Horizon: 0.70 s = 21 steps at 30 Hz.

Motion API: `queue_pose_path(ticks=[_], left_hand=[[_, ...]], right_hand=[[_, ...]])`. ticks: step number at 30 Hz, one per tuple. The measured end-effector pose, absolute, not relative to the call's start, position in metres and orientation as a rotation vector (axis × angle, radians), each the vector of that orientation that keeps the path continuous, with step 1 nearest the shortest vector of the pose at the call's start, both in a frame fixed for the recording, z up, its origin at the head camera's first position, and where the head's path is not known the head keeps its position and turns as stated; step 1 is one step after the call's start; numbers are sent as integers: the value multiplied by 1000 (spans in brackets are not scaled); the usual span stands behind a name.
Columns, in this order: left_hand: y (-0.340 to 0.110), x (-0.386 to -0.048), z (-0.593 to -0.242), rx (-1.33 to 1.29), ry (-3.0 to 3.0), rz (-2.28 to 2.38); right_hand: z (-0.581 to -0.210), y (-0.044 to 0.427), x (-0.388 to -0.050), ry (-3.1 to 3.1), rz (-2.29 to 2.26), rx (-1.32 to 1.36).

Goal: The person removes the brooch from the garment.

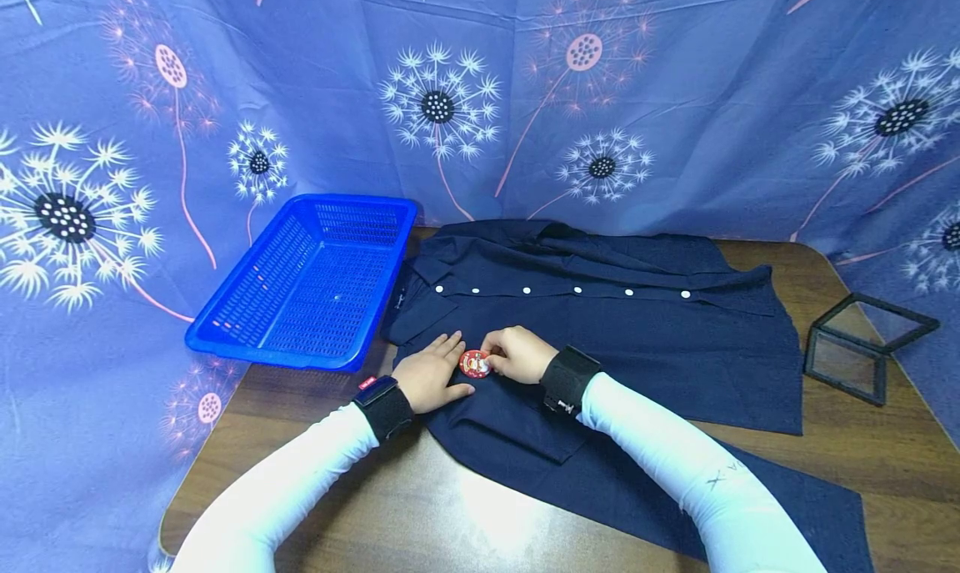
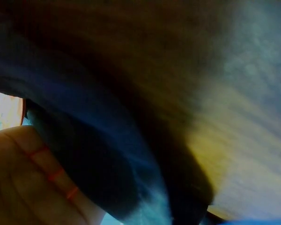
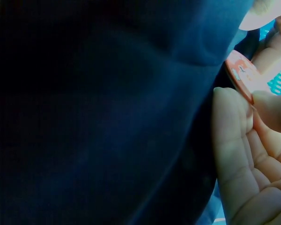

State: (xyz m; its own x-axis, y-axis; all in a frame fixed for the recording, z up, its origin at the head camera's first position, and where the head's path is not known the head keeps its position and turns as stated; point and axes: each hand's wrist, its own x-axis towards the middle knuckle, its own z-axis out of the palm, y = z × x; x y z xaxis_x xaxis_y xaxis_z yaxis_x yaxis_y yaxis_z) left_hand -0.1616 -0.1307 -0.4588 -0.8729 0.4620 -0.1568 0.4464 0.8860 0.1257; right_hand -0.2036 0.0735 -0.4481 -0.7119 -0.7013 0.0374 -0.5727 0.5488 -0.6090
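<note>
A dark navy shirt (image 1: 600,339) with white buttons lies on the table, collar toward the left. On its near left part is a round red badge (image 1: 474,364) with a picture. My right hand (image 1: 521,356) pinches the badge's right edge between thumb and finger; the right wrist view shows this pinch on the badge (image 3: 243,75) beside the dark cloth (image 3: 107,117). My left hand (image 1: 427,377) rests on the shirt left of the badge, fingers extended. In the left wrist view, part of the left hand (image 2: 33,183) shows against the cloth (image 2: 98,140).
A blue plastic basket (image 1: 337,362) stands at the left of the wooden table (image 1: 900,439). At the right is a black-framed, hinged clear case (image 1: 885,398), opened out. A blue curtain with dandelion prints (image 1: 510,72) hangs behind the table.
</note>
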Motion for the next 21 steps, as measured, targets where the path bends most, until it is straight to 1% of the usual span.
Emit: queue_pose_path(ticks=[21], left_hand=[[-131,-162,-459,682,2861,123]], right_hand=[[-449,74,-203,2477,-938,-968]])
